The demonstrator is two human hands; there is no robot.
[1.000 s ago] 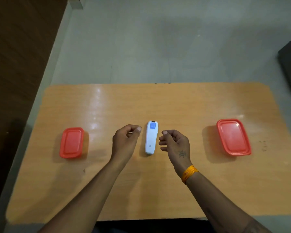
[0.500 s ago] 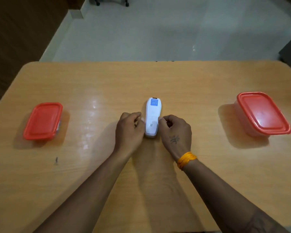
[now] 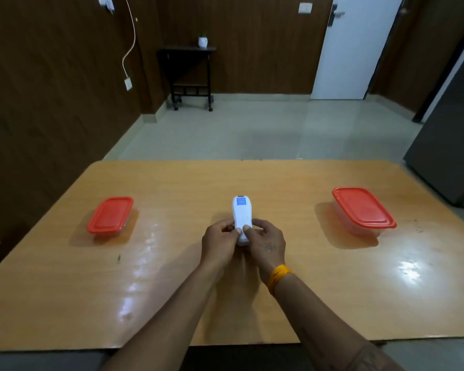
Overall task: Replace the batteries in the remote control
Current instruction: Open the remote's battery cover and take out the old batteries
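White remote control (image 3: 242, 214) at table (image 3: 172, 290) centre, its near end pinched by my left hand (image 3: 219, 243) and right hand (image 3: 268, 243); I would lift level and turn it over.
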